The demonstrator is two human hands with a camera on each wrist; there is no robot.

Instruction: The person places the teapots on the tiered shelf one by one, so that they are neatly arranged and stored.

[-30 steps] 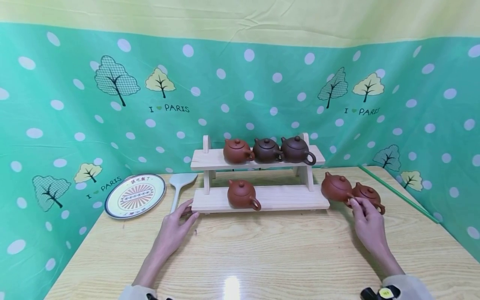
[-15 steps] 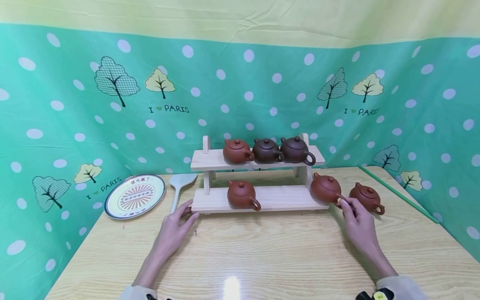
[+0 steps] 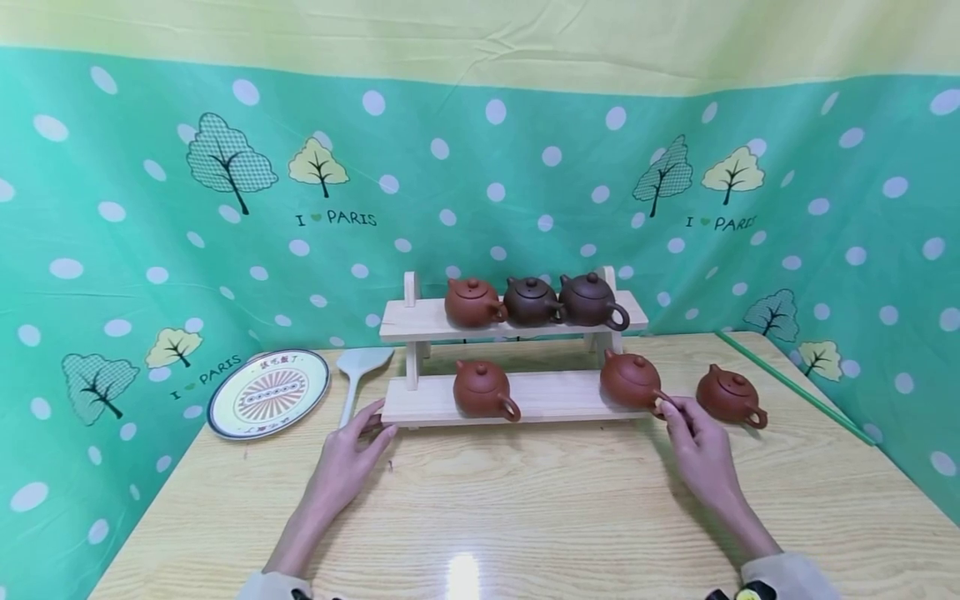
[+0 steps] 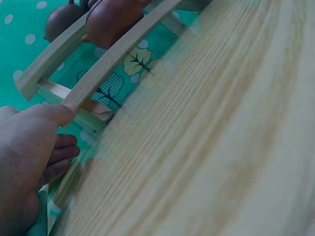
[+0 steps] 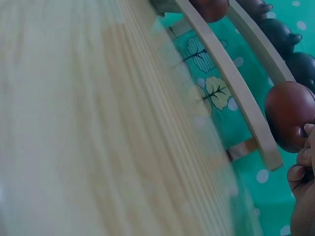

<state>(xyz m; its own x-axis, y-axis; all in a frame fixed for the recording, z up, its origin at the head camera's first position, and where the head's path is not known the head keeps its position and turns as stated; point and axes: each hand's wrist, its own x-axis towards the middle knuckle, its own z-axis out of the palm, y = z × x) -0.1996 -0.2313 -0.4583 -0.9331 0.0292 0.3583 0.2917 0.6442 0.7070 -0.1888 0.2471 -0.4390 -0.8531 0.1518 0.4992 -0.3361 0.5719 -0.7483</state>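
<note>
My right hand [image 3: 701, 450] pinches the handle of a reddish-brown teapot [image 3: 630, 380] at the right end of the lower board of a two-tier wooden shelf [image 3: 555, 396]. Whether the pot's base touches the board is hard to tell. In the right wrist view that teapot [image 5: 290, 115] shows beside the board's end, fingertips at its handle. My left hand [image 3: 348, 462] holds the left front corner of the lower board, thumb at the front; the left wrist view shows this hand [image 4: 29, 152] at the board's end. Another reddish-brown teapot [image 3: 482, 389] stands left of the middle on that board.
On the upper board stand a red-brown teapot [image 3: 472, 302] and two dark ones [image 3: 531, 302]. Another teapot [image 3: 731, 395] sits on the table right of the shelf, near a green stick [image 3: 795, 387]. At left lie a plate [image 3: 270, 395] and a pale spatula [image 3: 360, 367].
My right hand has carried the teapot leftward, from beside the table's other teapot to over the right end of the lower board. The left hand has stayed at the shelf's corner.
</note>
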